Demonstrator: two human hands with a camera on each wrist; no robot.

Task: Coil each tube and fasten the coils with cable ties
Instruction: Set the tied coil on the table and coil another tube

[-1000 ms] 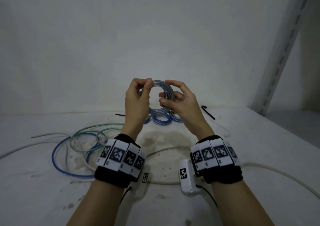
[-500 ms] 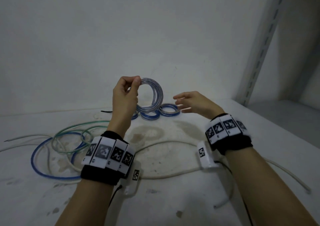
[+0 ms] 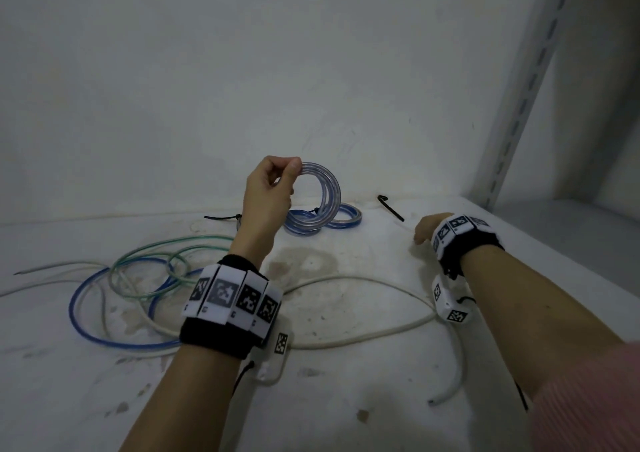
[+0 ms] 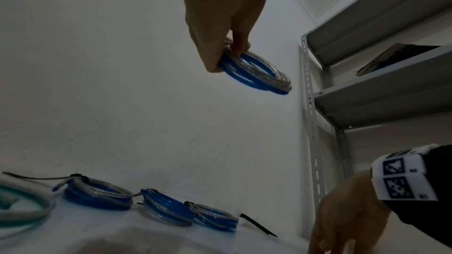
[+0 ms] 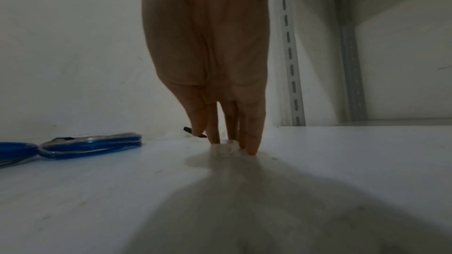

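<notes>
Here the left hand pinches a coiled tube above the desk.
Right hand, fingers straight, touches the desk near a cable tie; its fingertips hide something pale, unclear.

held coil above tied coils, apparently behind loose tubes.

Right hand points down, fingertips straight and touching the white table. Something small and pale sits under them, possibly a tube end, too blurred to call. A black tie pokes out just behind the fingers. To the left, a blue coil lies flat near the wall. Shelf upright stands at right.
</notes>
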